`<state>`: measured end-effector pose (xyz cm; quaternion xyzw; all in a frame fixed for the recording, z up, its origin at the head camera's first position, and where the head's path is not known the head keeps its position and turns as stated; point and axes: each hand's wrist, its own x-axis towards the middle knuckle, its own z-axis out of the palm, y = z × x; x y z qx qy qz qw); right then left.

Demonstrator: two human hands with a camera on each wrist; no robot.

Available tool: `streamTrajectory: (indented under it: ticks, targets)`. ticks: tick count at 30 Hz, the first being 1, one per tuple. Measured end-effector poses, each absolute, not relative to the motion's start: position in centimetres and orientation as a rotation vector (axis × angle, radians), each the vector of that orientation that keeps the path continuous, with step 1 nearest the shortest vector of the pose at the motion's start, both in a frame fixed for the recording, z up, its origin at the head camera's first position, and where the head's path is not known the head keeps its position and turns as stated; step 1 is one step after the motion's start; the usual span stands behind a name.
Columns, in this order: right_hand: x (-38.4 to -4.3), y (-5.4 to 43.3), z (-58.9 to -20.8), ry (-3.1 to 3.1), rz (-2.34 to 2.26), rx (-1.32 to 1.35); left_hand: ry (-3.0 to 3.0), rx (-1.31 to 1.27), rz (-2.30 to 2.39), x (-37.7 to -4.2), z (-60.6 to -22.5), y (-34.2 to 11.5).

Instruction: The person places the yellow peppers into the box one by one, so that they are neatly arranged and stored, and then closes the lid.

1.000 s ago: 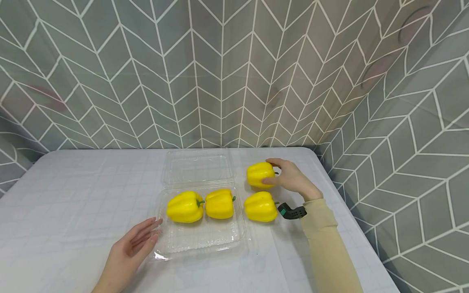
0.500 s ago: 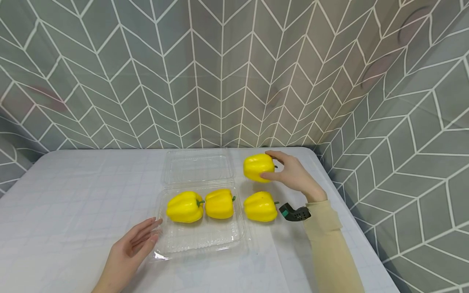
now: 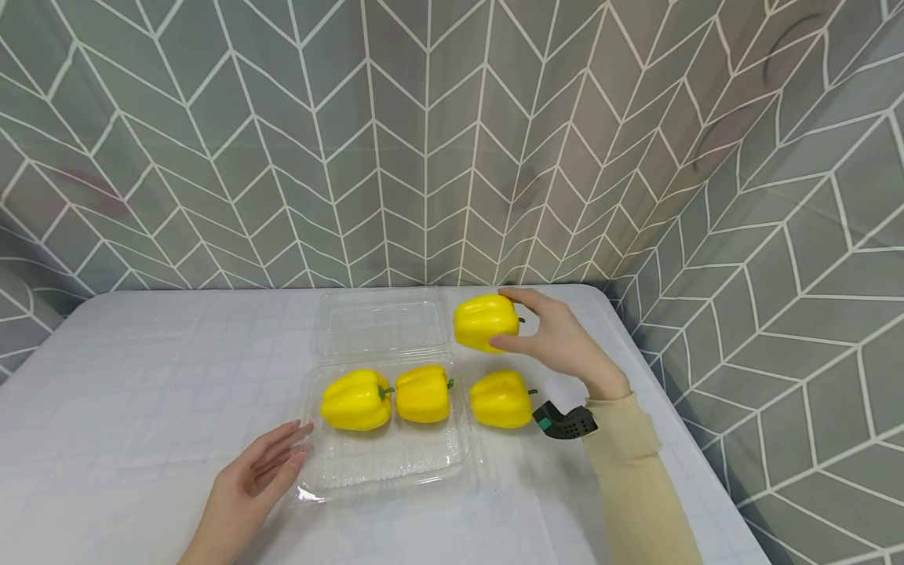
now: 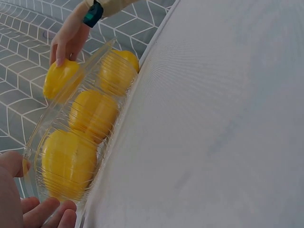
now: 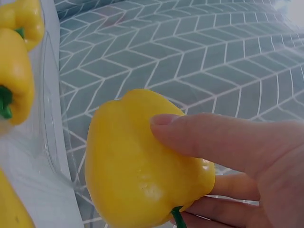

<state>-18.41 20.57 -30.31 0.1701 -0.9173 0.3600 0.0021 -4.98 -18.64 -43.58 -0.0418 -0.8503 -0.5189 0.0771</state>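
My right hand [image 3: 561,337] grips a yellow bell pepper [image 5: 137,161] by its stem end, thumb on one side and fingers on the other. It holds the pepper above the table, right of the lid. Two more yellow bell peppers [image 3: 356,400] lie side by side in the clear plastic clamshell container [image 3: 395,469], green stems to the right. Another bell pepper [image 3: 501,399] rests on the table just right of the container. My left hand [image 3: 247,482] rests by the container's left edge with relaxed fingers; its fingertips [image 4: 52,213] are right at the plastic wall.
The container's hinged clear lid [image 3: 381,323] lies folded back toward the rear of the table. A white cloth [image 3: 155,377] covers the table. Grey curtain [image 3: 424,157] with a white chevron pattern hangs behind and to the right. A black device [image 3: 565,422] sits at the right wrist.
My right hand has lifted the back bell pepper off the table and carried it slightly left toward the lid. The left hand, container and other peppers have stayed put.
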Motion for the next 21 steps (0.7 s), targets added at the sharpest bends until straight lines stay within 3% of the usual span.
streamTrajectory:
  ticks: [21]
  targets:
    - [-16.6, 17.8, -29.7, -2.861, 1.112, 0.686, -2.534, -0.141, -1.557, -4.9, -43.7, -18.6]
